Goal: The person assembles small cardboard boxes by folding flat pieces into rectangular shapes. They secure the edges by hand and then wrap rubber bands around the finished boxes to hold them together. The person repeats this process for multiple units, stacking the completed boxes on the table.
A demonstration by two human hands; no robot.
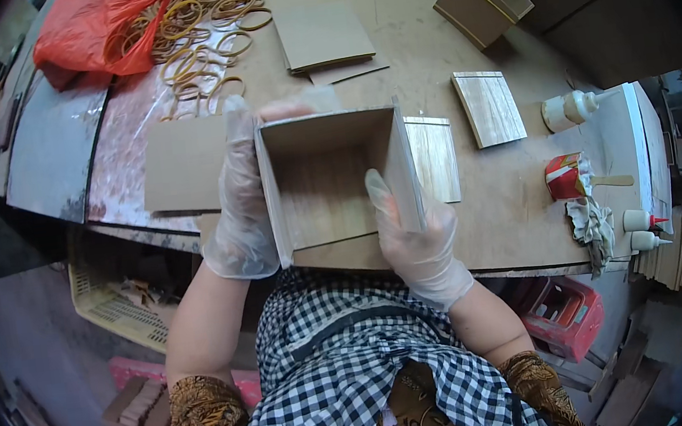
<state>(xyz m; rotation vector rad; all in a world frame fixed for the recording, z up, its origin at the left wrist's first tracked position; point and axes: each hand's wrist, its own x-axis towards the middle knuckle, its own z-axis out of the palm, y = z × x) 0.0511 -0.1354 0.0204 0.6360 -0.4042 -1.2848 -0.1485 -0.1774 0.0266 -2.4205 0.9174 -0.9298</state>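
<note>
Between my two gloved hands is an open-topped box (322,194) with brown board walls and a wood-grain inner face, its opening turned up toward me. My left hand (240,195), in a clear thin glove, presses along the box's left wall, fingers reaching round the far corner. The right wall is gripped by my right hand (422,242), its thumb inside the box and the other fingers behind the wall, mostly hidden. A wood-grain panel (435,156) lies just right of the box. On the left, a plain brown board (184,168) lies partly behind my left hand.
Rubber bands (209,17) spill from a red plastic bag (97,30) at far left. Beyond are stacked boards (321,34) and a banded box (473,8). At right lie another panel (489,108), a squeeze bottle (565,112), a red tub (564,177), a rag (591,226).
</note>
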